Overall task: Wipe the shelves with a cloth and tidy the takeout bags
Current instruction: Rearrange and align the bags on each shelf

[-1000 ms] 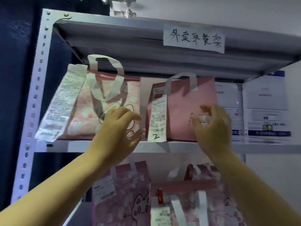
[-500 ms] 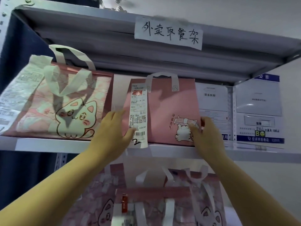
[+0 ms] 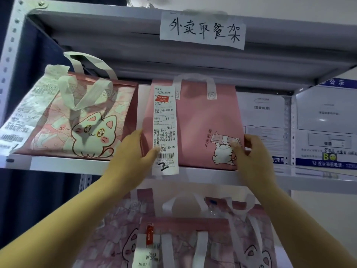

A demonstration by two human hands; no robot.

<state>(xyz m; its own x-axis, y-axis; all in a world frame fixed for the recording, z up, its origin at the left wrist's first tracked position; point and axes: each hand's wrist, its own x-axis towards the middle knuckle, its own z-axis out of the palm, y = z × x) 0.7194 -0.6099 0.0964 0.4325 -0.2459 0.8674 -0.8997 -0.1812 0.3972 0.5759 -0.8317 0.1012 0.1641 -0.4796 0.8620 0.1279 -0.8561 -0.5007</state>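
Both your hands are on the plain pink takeout bag [image 3: 202, 120], which stands upright at the middle of the shelf [image 3: 67, 165], its base close to the front edge. Your left hand [image 3: 131, 151] grips the bag's left side – thumb pressed on the front over the long receipt [image 3: 165, 117] hanging there, fingers tucked behind the edge. Your right hand [image 3: 253, 157] grips the right side the same way, thumb on the small cat drawing near the bottom corner, fingers curled round the back. Toward the shelf's left end a cat-print bag [image 3: 87, 120] leans tilted, apart from the pink one, with its own receipt [image 3: 25, 117] drooping past the front edge. A handwritten paper label [image 3: 202, 29] is stuck to the front edge of the shelf above. Behind the right end, printed notices [image 3: 262, 122] hang on the wall. On the level below sits another pink cat-print bag [image 3: 218, 248] – handles up, a receipt on its front.
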